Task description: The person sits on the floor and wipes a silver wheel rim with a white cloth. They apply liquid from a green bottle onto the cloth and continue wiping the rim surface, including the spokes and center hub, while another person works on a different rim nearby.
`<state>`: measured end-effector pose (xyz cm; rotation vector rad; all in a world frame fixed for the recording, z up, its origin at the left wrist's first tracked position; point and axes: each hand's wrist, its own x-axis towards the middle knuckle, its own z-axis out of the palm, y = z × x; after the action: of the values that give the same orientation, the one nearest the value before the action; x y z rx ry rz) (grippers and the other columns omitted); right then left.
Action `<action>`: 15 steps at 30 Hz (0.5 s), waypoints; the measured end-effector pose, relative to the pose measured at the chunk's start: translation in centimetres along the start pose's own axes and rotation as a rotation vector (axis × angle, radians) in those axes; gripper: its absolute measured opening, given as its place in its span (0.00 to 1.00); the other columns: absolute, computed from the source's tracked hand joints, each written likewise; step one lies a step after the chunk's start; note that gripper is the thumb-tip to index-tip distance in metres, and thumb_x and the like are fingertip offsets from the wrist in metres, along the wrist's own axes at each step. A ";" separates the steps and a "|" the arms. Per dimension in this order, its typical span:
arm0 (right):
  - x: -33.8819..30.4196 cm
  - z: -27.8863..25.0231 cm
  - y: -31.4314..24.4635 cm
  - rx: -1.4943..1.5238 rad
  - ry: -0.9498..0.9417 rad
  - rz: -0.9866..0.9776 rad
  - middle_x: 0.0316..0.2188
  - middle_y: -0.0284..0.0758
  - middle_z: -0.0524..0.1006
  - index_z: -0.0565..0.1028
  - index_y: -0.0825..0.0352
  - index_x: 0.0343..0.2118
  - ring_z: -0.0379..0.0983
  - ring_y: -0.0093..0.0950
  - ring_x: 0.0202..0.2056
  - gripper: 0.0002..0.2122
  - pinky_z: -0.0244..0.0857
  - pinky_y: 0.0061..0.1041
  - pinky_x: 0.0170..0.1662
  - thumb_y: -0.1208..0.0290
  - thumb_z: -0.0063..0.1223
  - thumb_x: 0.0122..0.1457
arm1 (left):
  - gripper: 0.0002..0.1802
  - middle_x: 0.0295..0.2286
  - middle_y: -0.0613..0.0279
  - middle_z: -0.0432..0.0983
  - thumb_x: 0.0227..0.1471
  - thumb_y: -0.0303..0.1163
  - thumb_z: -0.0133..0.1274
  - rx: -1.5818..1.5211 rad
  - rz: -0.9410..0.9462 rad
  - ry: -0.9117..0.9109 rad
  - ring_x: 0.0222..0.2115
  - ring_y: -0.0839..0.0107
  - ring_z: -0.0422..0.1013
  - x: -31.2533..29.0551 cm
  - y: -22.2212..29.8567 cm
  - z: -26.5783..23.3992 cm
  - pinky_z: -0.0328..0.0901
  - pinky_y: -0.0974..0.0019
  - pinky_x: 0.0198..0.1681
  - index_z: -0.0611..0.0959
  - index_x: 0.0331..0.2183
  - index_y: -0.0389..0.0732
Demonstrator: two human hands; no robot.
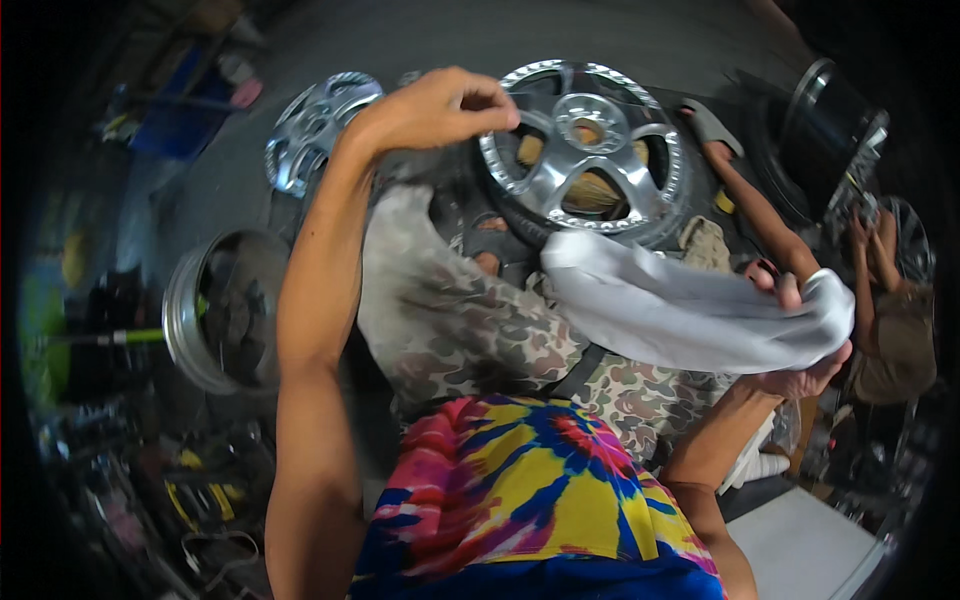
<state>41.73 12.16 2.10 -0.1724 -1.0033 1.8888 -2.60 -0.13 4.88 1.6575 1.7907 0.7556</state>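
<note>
My right hand (800, 382) is closed on a bunched white sheet (680, 305), with fingers over its top edge and the palm beneath. Blur hides whether the sheet is cloth or plastic. It stretches across my right knee, just nearer to me than a polished alloy wheel (600, 140). The wheel lies face up, with black rubber showing under its near rim. My left hand (440, 108) is raised by the wheel's left edge, thumb and fingertips pinched together. Whatever they hold, if anything, is too small to make out.
Another shiny wheel (322, 120) lies at the far left, and a silver rim (225, 310) stands at my left. To the right are a black barrel rim (835, 140), a person's bare leg (760, 205) and that person's hands (875, 240). A white board (800, 540) is near right.
</note>
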 end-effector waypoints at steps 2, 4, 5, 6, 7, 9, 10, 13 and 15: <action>0.3 -4.2 -0.1 0.008 0.028 -0.044 0.38 0.41 0.75 0.63 0.73 0.66 0.71 0.32 0.37 0.42 0.63 0.30 0.53 0.42 0.57 0.58 | 0.19 0.33 0.67 0.81 0.66 0.43 0.57 0.030 -0.101 0.140 0.36 0.78 0.74 -3.0 2.5 -1.0 0.69 0.69 0.43 0.86 0.42 0.34; 0.8 -4.5 2.6 -0.165 -0.059 0.079 0.39 0.38 0.76 0.64 0.72 0.65 0.74 0.29 0.33 0.39 0.69 0.27 0.42 0.51 0.62 0.56 | 0.19 0.33 0.67 0.82 0.66 0.43 0.57 -0.018 -0.089 0.227 0.37 0.77 0.75 -6.5 -0.1 -1.7 0.69 0.69 0.45 0.87 0.42 0.35; 0.7 -4.6 3.9 -0.275 -0.063 0.155 0.40 0.37 0.77 0.64 0.72 0.64 0.75 0.28 0.30 0.38 0.72 0.25 0.36 0.55 0.64 0.55 | 0.19 0.34 0.66 0.83 0.66 0.43 0.56 -0.049 -0.161 0.262 0.38 0.77 0.75 -8.4 -0.8 -1.5 0.70 0.69 0.46 0.87 0.41 0.35; 0.7 -4.4 5.4 -0.416 -0.022 0.242 0.41 0.37 0.78 0.65 0.72 0.64 0.76 0.27 0.29 0.36 0.74 0.26 0.33 0.62 0.66 0.55 | 0.19 0.34 0.67 0.83 0.66 0.43 0.57 -0.056 -0.257 0.324 0.37 0.78 0.75 -9.8 -2.5 -0.8 0.70 0.69 0.45 0.87 0.41 0.36; 0.8 -4.1 6.9 -0.550 0.004 0.337 0.42 0.37 0.79 0.65 0.72 0.64 0.77 0.27 0.27 0.34 0.76 0.26 0.30 0.68 0.68 0.55 | 0.18 0.34 0.67 0.83 0.66 0.43 0.57 -0.100 -0.337 0.375 0.37 0.77 0.76 -11.2 -4.7 0.5 0.70 0.69 0.44 0.87 0.40 0.36; 0.3 -2.4 10.6 -0.771 -0.005 0.543 0.40 0.35 0.79 0.65 0.70 0.64 0.77 0.23 0.27 0.30 0.76 0.24 0.27 0.78 0.62 0.58 | 0.17 0.33 0.67 0.83 0.65 0.43 0.58 -0.258 -0.454 0.447 0.35 0.77 0.76 -14.3 -10.3 4.5 0.70 0.68 0.43 0.88 0.39 0.37; 0.1 -2.6 12.4 -0.829 -0.064 0.648 0.41 0.34 0.78 0.65 0.70 0.65 0.77 0.22 0.29 0.29 0.76 0.24 0.27 0.82 0.58 0.59 | 0.18 0.32 0.66 0.83 0.65 0.43 0.59 -0.370 -0.494 0.470 0.34 0.77 0.76 -15.7 -13.2 7.3 0.71 0.68 0.41 0.88 0.38 0.36; -1.1 -4.7 17.5 -0.829 -0.112 0.788 0.52 0.34 0.76 0.62 0.71 0.68 0.75 0.20 0.43 0.32 0.74 0.21 0.38 0.85 0.51 0.59 | 0.23 0.31 0.54 0.84 0.57 0.46 0.66 -0.228 -0.665 0.547 0.35 0.64 0.80 -19.7 -21.3 17.7 0.72 0.62 0.42 0.86 0.40 0.34; -1.8 -6.8 20.4 -0.944 -0.185 0.650 0.54 0.34 0.75 0.63 0.71 0.68 0.73 0.19 0.45 0.30 0.72 0.19 0.40 0.84 0.48 0.60 | 0.30 0.38 0.47 0.85 0.53 0.47 0.69 -0.181 -0.875 0.576 0.41 0.54 0.81 -20.2 -25.0 23.3 0.72 0.56 0.48 0.83 0.47 0.33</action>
<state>32.19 10.39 -17.18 -0.9798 -2.1011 1.8275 -0.89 -21.51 -28.48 0.4190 2.4464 0.9648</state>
